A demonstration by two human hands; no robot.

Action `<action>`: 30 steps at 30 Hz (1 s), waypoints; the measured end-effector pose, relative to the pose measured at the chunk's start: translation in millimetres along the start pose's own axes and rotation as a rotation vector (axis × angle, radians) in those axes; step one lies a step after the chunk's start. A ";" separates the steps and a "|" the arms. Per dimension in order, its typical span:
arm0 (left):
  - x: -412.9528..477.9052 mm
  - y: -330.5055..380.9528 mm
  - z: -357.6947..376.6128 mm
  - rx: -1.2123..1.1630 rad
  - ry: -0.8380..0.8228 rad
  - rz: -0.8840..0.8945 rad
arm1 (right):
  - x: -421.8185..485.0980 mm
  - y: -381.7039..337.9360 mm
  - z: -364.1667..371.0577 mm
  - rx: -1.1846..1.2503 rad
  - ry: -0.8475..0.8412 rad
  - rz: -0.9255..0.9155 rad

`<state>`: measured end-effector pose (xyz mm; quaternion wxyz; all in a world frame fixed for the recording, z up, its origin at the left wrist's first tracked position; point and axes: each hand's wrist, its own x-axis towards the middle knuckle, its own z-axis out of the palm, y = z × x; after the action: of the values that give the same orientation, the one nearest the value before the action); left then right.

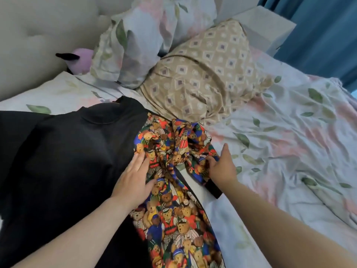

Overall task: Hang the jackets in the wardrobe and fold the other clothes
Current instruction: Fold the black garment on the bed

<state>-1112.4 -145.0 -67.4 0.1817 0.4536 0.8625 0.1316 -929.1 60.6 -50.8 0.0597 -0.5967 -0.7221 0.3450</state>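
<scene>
Floral bed sheet [289, 132] covers the mattress and is creased throughout. Padded headboard [38, 26] stands at the upper left; blue curtain [328, 31] hangs at the upper right. Black garment [63, 151] lies spread flat on the left of the bed, neckline towards the pillows. Bear-print garment [173, 219] lies just beside it on its right, touching its edge, bunched at the far end and showing a pale inner face near the middle. Beige patterned pillow [202, 70] rests at the head of the bear-print garment; floral pillow [139, 41] leans behind it. Purple plush toy [83, 60] sits against the headboard. Left hand [133, 178] lies flat, fingers straight, across the border of both garments. Right hand [223, 167] grasps the right edge of the bear-print garment, fingers curled into the fabric, thumb raised.
</scene>
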 end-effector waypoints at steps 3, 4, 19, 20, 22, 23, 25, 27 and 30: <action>28.8 4.1 34.7 0.106 -0.063 -0.037 | 32.2 1.3 -0.2 0.209 -0.149 0.147; 29.2 2.6 47.7 0.191 -0.074 -0.037 | 35.1 5.0 0.6 0.267 -0.218 0.165; 23.1 -4.7 63.3 0.289 -0.013 -0.007 | 86.5 148.8 -159.4 -0.378 0.242 -0.182; 22.3 -4.4 63.2 0.291 -0.006 -0.005 | 82.8 160.1 -158.1 -0.501 0.098 -0.122; 24.3 -1.3 61.1 0.299 -0.004 -0.012 | 77.2 169.9 -151.9 -0.689 -0.137 0.028; 25.8 0.6 58.2 0.288 0.011 -0.013 | 74.4 165.8 -147.0 -0.705 -0.151 0.074; 30.7 7.9 55.4 0.229 0.060 0.040 | 67.3 148.7 -135.3 -0.688 0.028 0.042; 33.7 18.9 54.7 0.248 0.003 0.127 | 55.7 128.2 -115.8 -0.709 0.173 -0.105; 32.8 32.4 62.3 0.344 -0.072 0.172 | 35.5 97.0 -75.8 -0.589 -0.066 -0.441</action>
<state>-1078.8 -96.0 -117.1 0.1204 0.5542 0.8234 -0.0194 -821.8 129.9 -60.4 -0.0651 -0.4068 -0.9032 0.1201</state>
